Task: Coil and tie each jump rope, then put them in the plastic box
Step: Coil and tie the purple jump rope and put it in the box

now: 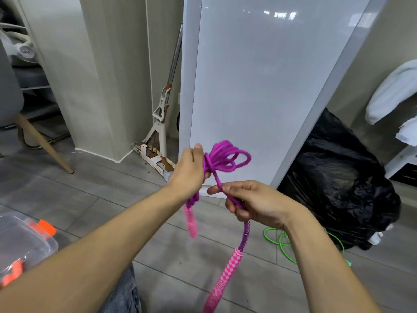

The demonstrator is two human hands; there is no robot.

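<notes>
Head view.
- My left hand (191, 170): curled tight round the coiled purple jump rope (225, 158), whose loops fan out just right of it.
- My right hand (255, 202): pinching the rope's free strand below the coil, with a pink handle (225, 274) hanging beneath.
- Plastic box (48, 243): on the floor, well to my left.

1 wide-angle head cam, faces fwd & down, close on left hand (190, 171) & right hand (256, 201)

A domestic interior is indicated. Grey wood-look plank flooring (90, 188) is laid throughout. A white sponge mop with a metal pole (160, 123) is stood in a wall corner beside a glossy white panel (259, 86). A black plastic refuse bag (338, 177), a grey chair with tapered wooden legs (42, 141) and pale bundled fabric (392, 93) are present.
</notes>
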